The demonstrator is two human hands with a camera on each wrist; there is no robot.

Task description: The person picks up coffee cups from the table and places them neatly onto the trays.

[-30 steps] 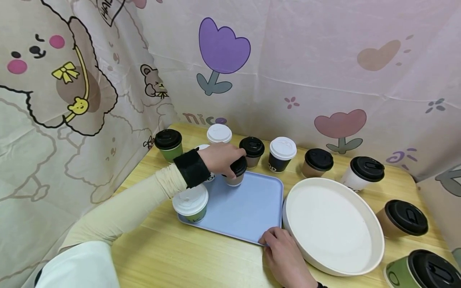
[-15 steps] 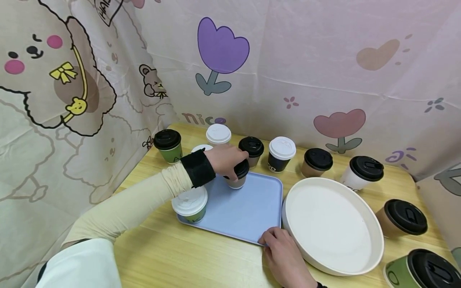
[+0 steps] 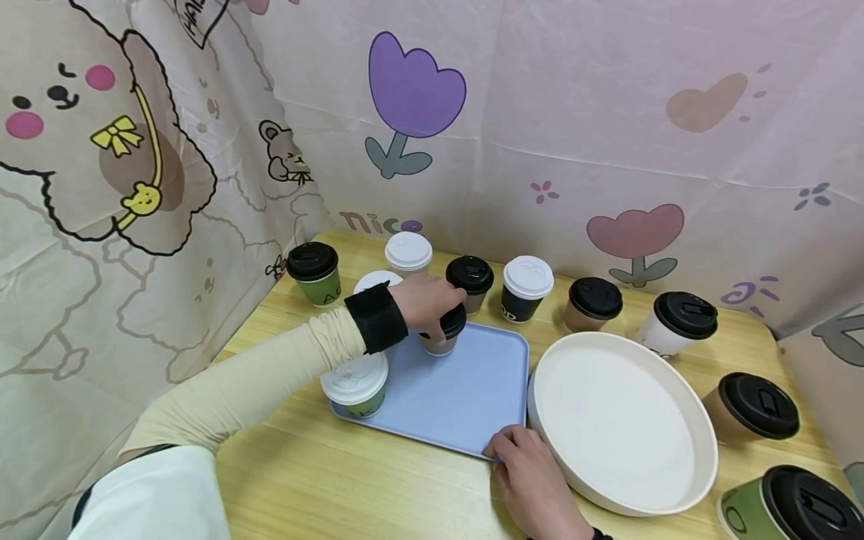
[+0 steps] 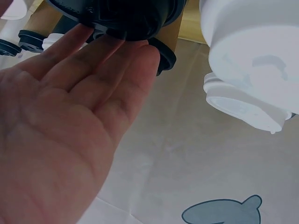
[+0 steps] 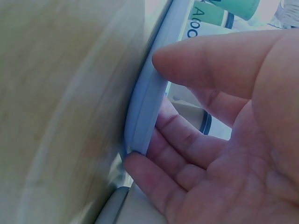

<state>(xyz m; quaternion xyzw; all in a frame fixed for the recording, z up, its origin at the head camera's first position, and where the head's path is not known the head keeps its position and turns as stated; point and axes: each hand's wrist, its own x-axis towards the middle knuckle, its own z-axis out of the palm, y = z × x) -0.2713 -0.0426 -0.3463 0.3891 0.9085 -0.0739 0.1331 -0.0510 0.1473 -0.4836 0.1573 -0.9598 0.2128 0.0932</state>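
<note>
My left hand (image 3: pixel 427 301) grips a small brown paper coffee cup (image 3: pixel 439 346) by its black lid (image 4: pixel 126 18), at the back of the blue tray (image 3: pixel 466 382). The cup stands upright, partly hidden by the hand. In the left wrist view the fingertips lie against the lid's side. On the tray's front left corner is a green cup with a white lid (image 3: pixel 355 379). Another white-lidded cup (image 3: pixel 378 280) is half hidden behind my left wrist. My right hand (image 3: pixel 536 476) holds the tray's front right corner, thumb (image 5: pixel 201 63) and fingers against its rim (image 5: pixel 145 107).
Right of the tray sits a round white dish (image 3: pixel 624 427). Lidded cups line the back, among them a green one (image 3: pixel 317 285), a black one (image 3: pixel 520 304) and a white one (image 3: pixel 664 334). A brown cup (image 3: pixel 732 416) and a green cup (image 3: pixel 745 510) stand at the right.
The brown cup has shifted slightly toward me over the tray, and my left hand has moved a little right with it. My right hand stays at the tray corner.
</note>
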